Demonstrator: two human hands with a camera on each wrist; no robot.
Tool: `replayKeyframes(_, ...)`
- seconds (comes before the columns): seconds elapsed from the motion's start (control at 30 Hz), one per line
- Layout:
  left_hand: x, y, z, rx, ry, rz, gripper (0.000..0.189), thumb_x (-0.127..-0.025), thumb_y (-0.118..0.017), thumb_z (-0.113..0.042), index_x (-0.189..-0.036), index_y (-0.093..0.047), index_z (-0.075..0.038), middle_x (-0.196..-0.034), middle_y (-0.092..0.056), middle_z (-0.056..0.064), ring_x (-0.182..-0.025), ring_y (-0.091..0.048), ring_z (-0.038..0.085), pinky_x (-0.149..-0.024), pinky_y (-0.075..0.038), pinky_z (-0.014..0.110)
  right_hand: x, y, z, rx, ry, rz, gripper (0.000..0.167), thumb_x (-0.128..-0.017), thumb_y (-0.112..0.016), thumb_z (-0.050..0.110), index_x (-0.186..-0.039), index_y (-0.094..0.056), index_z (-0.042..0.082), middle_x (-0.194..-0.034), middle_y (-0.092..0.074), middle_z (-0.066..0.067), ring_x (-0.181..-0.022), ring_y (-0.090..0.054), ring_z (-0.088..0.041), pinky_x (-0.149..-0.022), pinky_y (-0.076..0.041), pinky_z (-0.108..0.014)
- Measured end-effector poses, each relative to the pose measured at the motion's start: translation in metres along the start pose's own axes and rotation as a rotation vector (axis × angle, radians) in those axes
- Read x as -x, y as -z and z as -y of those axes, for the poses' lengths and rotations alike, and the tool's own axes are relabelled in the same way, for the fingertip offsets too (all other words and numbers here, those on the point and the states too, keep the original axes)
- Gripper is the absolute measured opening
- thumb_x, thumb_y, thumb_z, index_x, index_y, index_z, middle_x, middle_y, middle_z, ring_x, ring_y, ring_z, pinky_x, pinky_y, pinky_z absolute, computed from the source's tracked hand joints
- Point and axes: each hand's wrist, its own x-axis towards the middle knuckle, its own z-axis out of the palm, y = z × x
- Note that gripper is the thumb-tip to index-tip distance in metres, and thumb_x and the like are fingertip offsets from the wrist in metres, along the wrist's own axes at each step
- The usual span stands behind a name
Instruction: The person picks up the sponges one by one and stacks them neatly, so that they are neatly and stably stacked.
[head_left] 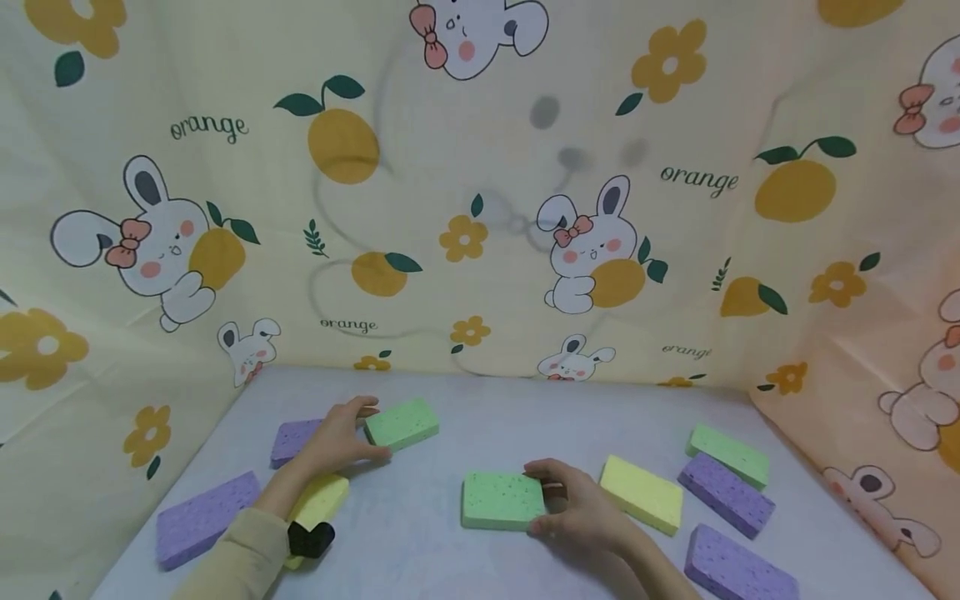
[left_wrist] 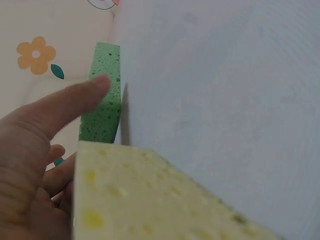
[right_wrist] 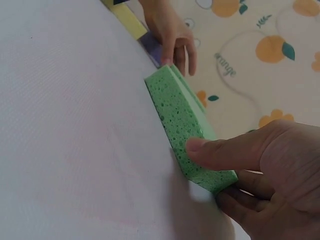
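At the back left of the table, my left hand [head_left: 337,439] reaches to the left end of a green sponge [head_left: 405,425], thumb and fingers spread apart around that end. The left wrist view has the thumb overlapping this sponge's porous side [left_wrist: 102,117]. A second green sponge [head_left: 501,502] lies flat near the middle of the table. My right hand [head_left: 581,510] pinches its right end, the thumb on the near side and the fingers behind, as the right wrist view also shows. Below my left wrist is a yellow sponge [head_left: 328,497], partly hidden by the sleeve.
Two purple sponges [head_left: 208,518] [head_left: 292,442] lie on the left, one partly behind my left hand. To the right are a yellow sponge [head_left: 641,493], a green sponge [head_left: 727,454] and two purple sponges [head_left: 726,493] [head_left: 738,567]. A printed cloth [head_left: 480,283] walls the table's back and sides.
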Motion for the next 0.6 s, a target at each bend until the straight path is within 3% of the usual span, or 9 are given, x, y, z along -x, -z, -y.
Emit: replayKeyframes(0.6, -0.0037, -0.0018, 0.0034, -0.02, -0.001, 0.016, 0.093, -0.07, -0.091, -0.033, -0.141, -0.043, 0.003, -0.133, -0.057, 0.018, -0.128, -0.041, 0.042, -0.106, -0.033, 0.061, -0.0009, 0.0011, -0.0052, 0.011, 0.006, 0.008, 0.073, -0.073, -0.087, 0.02, -0.135, -0.054, 0.004, -0.133, -0.057, -0.011, -0.119, -0.055, -0.033, -0.104, -0.041, -0.053)
